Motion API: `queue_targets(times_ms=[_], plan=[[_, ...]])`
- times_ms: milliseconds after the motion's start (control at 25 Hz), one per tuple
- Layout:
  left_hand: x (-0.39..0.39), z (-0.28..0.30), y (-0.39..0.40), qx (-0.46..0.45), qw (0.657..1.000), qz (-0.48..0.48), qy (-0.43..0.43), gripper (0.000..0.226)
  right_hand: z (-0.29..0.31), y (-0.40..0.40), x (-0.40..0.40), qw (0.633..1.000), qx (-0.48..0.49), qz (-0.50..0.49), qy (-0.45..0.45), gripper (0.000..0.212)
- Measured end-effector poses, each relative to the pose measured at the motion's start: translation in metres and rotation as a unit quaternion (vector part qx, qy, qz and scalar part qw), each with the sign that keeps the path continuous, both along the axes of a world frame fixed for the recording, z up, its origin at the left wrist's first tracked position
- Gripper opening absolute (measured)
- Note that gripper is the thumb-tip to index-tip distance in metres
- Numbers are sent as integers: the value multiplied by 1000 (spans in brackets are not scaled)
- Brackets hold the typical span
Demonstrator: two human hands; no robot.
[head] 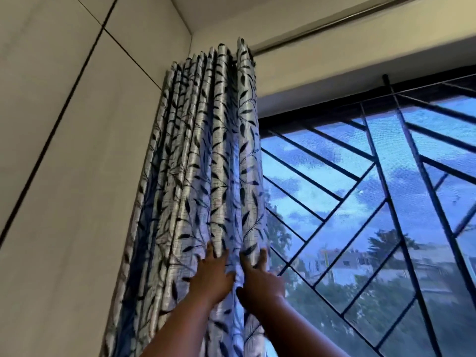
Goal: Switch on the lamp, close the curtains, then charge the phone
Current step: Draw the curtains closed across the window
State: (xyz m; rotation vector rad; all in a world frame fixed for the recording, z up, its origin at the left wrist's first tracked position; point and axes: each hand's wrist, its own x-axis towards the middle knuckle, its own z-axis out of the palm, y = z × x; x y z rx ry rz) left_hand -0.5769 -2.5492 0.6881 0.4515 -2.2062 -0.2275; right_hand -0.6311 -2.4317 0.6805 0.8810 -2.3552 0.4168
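No containers in view; nothing here holds anything else.

Pale silver-blue fabric curtain with a dark leaf print: bunched into tight vertical pleats at the left end of the window, hanging from a metal curtain rod that runs up and to the right near the ceiling. The curtain covers only the left edge of the window; most of the glass is uncovered.

Left hand: raised, palm against the fabric, fingers spread apart and lying flat on the pleats, with one fold between two fingers. Cannot tell whether it actually pinches the cloth.

Right hand: raised just beside the left, at the curtain's outer edge. Fingers reach up along the outermost pleat, which sits between them; the thumb points left, low on the fabric. Cannot tell if the grip is clamped.

Both bare forearms enter from the bottom of the frame.

Room: the camera looks steeply upward. Large window with a black frame and black diagonal metal grille; blue sky with clouds, trees and buildings outside. Off-white wall panels with thin dark seams stand left of the curtain. Interior dim.
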Motion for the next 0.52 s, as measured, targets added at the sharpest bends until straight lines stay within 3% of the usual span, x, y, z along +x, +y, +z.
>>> queue_targets(times_ms=[80, 200, 360, 520], plan=[[-25, 9, 3, 16, 998, 19, 57, 64, 8, 10, -25, 1000, -22, 13, 15, 75], [-65, 18, 30, 3, 987, 56, 153, 55, 23, 52, -69, 995, -52, 43, 76, 56], [-139, 38, 115, 44, 961, -37, 271, 42, 57, 144, -136, 985, -74, 38, 151, 27], [-221, 62, 220, 93, 926, -123, 345, 34, 83, 237, -206, 973, -112, 21, 201, 35]])
